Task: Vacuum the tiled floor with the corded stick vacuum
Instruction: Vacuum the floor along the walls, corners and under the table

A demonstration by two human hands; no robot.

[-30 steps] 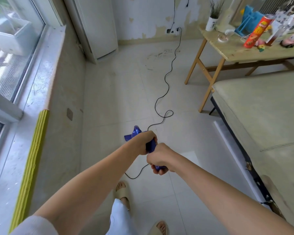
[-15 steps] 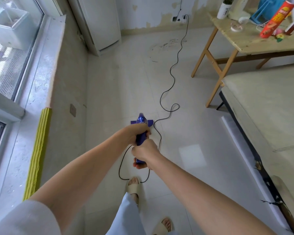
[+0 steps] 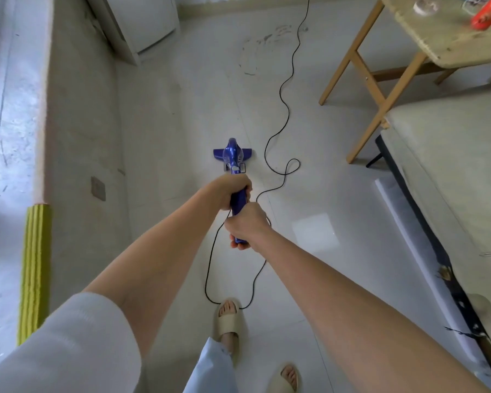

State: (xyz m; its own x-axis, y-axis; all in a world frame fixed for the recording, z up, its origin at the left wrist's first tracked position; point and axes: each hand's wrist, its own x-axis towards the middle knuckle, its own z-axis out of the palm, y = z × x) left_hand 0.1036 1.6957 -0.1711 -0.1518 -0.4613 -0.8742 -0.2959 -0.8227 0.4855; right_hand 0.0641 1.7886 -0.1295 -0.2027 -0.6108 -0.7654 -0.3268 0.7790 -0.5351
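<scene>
While both hands, left hand (image 3: 233, 192) above right hand (image 3: 245, 226), grip the blue stick vacuum (image 3: 234, 177) (head on the tiles ahead), I should steer clear of the looping cord (image 3: 281, 109).

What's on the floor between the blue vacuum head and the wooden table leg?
Only the black cord, snaking and looping over pale tiles between the vacuum head and table leg, in the head view.

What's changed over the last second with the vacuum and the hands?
The vacuum has been pushed forward, away from the feet, and its head now sits square. The cord loop near the slipper has grown. Unchanged: left hand and right hand still grip the handle, left ahead of right.
</scene>
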